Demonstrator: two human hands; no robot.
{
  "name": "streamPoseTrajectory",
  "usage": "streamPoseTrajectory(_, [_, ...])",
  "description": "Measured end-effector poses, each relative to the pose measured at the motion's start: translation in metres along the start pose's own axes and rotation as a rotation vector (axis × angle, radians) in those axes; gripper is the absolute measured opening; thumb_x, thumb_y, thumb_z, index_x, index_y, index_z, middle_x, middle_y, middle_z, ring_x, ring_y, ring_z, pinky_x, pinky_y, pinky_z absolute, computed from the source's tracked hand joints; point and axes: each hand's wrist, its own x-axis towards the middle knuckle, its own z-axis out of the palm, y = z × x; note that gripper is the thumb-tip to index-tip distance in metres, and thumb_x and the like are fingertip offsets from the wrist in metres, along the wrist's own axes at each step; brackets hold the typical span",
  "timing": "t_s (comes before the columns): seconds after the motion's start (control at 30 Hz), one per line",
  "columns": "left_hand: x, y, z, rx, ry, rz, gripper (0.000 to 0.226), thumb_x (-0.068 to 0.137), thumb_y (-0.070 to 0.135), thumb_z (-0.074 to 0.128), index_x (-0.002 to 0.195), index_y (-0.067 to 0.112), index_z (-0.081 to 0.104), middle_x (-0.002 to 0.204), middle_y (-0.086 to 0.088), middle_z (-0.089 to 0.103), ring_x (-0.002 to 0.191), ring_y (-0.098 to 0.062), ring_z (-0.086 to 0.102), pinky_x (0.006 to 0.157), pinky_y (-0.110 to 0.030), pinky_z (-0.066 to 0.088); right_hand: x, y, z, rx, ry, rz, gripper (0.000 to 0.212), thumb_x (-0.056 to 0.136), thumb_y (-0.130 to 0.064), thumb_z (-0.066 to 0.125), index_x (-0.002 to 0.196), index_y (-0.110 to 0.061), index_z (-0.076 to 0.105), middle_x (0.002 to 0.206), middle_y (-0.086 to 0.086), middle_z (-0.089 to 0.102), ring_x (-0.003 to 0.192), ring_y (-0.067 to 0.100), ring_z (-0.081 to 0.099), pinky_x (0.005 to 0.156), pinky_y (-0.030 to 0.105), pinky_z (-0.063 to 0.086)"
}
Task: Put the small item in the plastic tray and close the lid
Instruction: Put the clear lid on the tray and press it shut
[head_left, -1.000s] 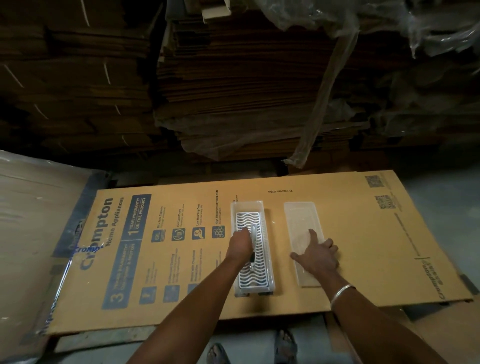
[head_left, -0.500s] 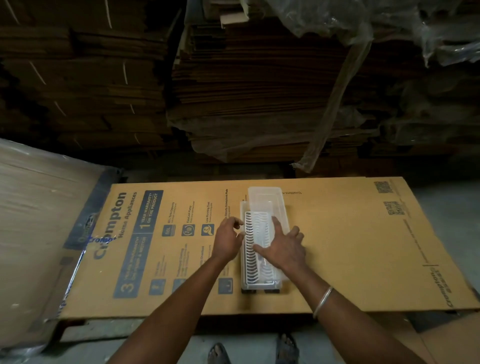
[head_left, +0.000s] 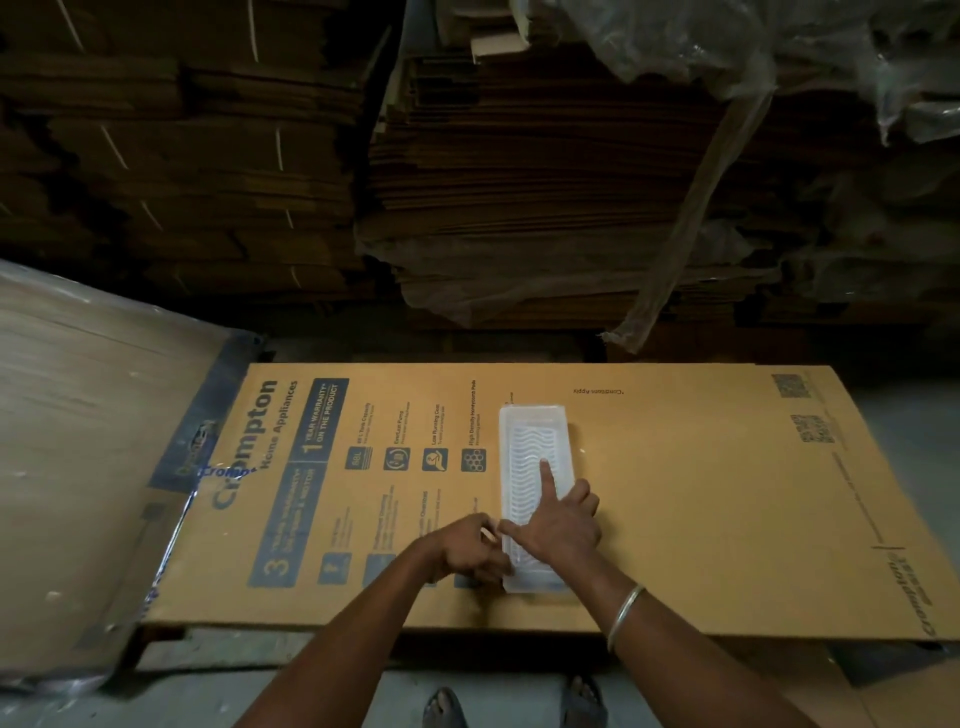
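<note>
A clear plastic tray (head_left: 535, 423) lies lengthwise on a flat printed carton sheet, with its clear lid (head_left: 563, 452) resting on top. Through the lid shows a wavy white grille item (head_left: 522, 467) inside the tray. My right hand (head_left: 558, 525) lies flat on the lid's near half, index finger stretched forward, pressing down. My left hand (head_left: 475, 551) has its fingers curled against the tray's near left edge. The tray's near end is partly hidden by both hands.
The tray sits on a large flattened Crompton carton (head_left: 701, 509). Tall stacks of flattened cardboard (head_left: 519, 182) rise just behind it. A plastic-wrapped bundle of board (head_left: 78, 441) lies to the left. My feet (head_left: 514, 706) show below the sheet's near edge.
The lid, which lay to the right of the tray, has been carried over and set on it. My right hand now presses it down, and my left hand has slid to the tray's near left edge.
</note>
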Motion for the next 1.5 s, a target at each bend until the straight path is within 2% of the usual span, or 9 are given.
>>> streamPoseTrajectory(0.07, [0.001,-0.004,0.002,0.035,0.012,0.001,0.062,0.066,0.016,0.094,0.109,0.013,0.049,0.076,-0.006,0.064,0.064,-0.022,0.066,0.06,-0.036,0.053,0.003,0.001,0.0,0.02,0.001,-0.013,0.124,0.066,-0.089,0.058,0.158,-0.04,-0.01,0.138,0.018,0.025,0.118,0.034,0.035,0.089,0.043,0.048])
streamPoseTrajectory(0.13, [0.002,-0.004,0.005,0.051,0.034,0.022,0.06,0.067,0.015,0.094,0.105,0.016,0.047,0.077,-0.004,0.06,0.058,-0.016,0.059,0.056,-0.034,0.05,0.005,0.002,-0.001,0.014,0.015,-0.033,0.123,0.067,-0.09,0.056,0.158,-0.039,-0.009,0.137,0.018,0.026,0.118,0.034,0.036,0.089,0.042,0.047])
streamPoseTrajectory(0.33, [0.003,0.0,0.008,0.079,0.103,-0.001,0.066,0.075,0.024,0.089,0.123,0.006,0.048,0.115,-0.027,0.068,0.079,-0.027,0.067,0.072,-0.044,0.06,0.014,0.006,0.0,0.007,0.057,-0.066,0.106,0.079,-0.086,0.044,0.159,-0.035,-0.004,0.145,0.019,0.022,0.124,0.035,0.037,0.09,0.044,0.047])
streamPoseTrajectory(0.47, [-0.002,0.003,0.01,0.084,0.098,-0.017,0.055,0.081,0.026,0.086,0.117,0.005,0.051,0.101,-0.014,0.066,0.071,-0.022,0.063,0.054,-0.031,0.052,0.02,0.005,-0.013,-0.041,0.099,-0.146,0.073,0.099,-0.046,0.05,0.158,-0.022,0.016,0.158,0.02,0.017,0.136,0.036,0.033,0.097,0.046,0.048])
streamPoseTrajectory(0.57, [-0.001,0.002,0.009,0.088,0.118,-0.018,0.05,0.08,0.027,0.087,0.111,0.007,0.053,0.103,-0.021,0.069,0.072,-0.023,0.065,0.057,-0.036,0.055,0.038,0.003,-0.03,-0.128,0.116,-0.277,0.076,0.094,-0.014,0.061,0.157,-0.011,0.02,0.168,0.016,0.009,0.151,0.034,0.019,0.115,0.047,0.037])
streamPoseTrajectory(0.7, [0.001,0.006,0.008,0.137,0.149,-0.04,0.057,0.075,0.026,0.089,0.117,0.009,0.055,0.106,-0.019,0.074,0.083,-0.027,0.069,0.083,-0.049,0.06,0.068,0.009,-0.06,-0.125,0.024,-0.353,0.104,0.088,-0.04,0.075,0.161,-0.009,0.008,0.17,0.01,0.0,0.157,0.027,0.005,0.124,0.04,0.018])
streamPoseTrajectory(0.83, [0.003,0.013,0.012,0.28,0.2,-0.053,0.051,0.077,0.027,0.088,0.115,0.015,0.056,0.105,-0.008,0.071,0.089,-0.024,0.065,0.089,-0.046,0.06,0.085,0.011,-0.074,-0.183,-0.027,-0.37,0.131,0.072,-0.054,0.085,0.161,-0.011,0.0,0.171,0.007,-0.004,0.157,0.024,0.003,0.124,0.039,0.017])
streamPoseTrajectory(1.2, [0.005,0.02,0.016,0.428,0.241,-0.108,0.055,0.078,0.033,0.085,0.121,0.018,0.055,0.124,-0.008,0.067,0.108,-0.029,0.069,0.095,-0.047,0.059,0.093,0.006,-0.078,-0.188,0.013,-0.361,0.134,0.058,-0.06,0.09,0.159,-0.012,0.016,0.169,0.006,0.016,0.152,0.027,0.025,0.12,0.042,0.03])
streamPoseTrajectory(1.5, [0.012,0.023,0.012,0.501,0.217,-0.123,0.053,0.081,0.033,0.083,0.121,0.013,0.054,0.127,-0.011,0.065,0.115,-0.032,0.065,0.096,-0.045,0.055,0.101,0.006,-0.083,-0.203,0.007,-0.38,0.134,0.057,-0.06,0.091,0.159,-0.012,0.018,0.169,0.004,0.018,0.151,0.025,0.027,0.12,0.041,0.033])
